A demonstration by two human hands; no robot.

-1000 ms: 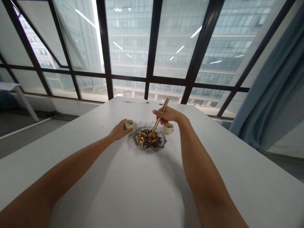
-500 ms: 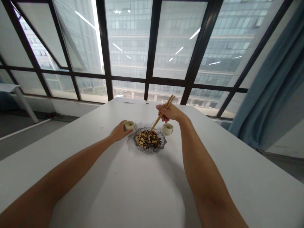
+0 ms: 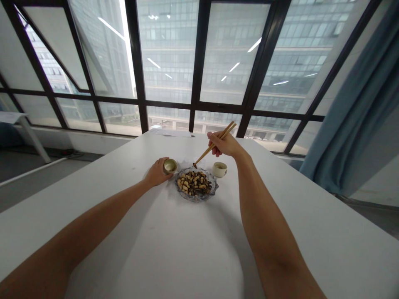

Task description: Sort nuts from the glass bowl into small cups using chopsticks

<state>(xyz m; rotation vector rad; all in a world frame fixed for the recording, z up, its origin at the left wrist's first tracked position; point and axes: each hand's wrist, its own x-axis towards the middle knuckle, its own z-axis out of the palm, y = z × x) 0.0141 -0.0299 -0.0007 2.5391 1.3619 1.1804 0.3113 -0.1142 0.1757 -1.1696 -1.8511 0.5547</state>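
A glass dish (image 3: pixel 213 191) heaped with pale and dark nuts or seeds sits mid-table. My left hand (image 3: pixel 156 173) is wrapped round a small pale cup (image 3: pixel 170 165) just left of the dish, tilting it toward the dish. My right hand (image 3: pixel 223 143) grips a pair of wooden chopsticks (image 3: pixel 212 148) above the dish's far edge, their tips lifted clear and pinching a small dark piece. A second small cup (image 3: pixel 220 169) stands right of the dish, below my right hand.
The white table (image 3: pixel 174 245) runs to a wall of black-framed windows. Sheets of paper (image 3: pixel 170 132) lie at its far edge. A blue curtain (image 3: pixel 352 120) hangs at the right. Another white table (image 3: pixel 12 118) stands far left.
My right hand has risen and drawn back to the right, lifting the chopstick tips out of the dish with a small piece. My left hand has tilted its cup a little.
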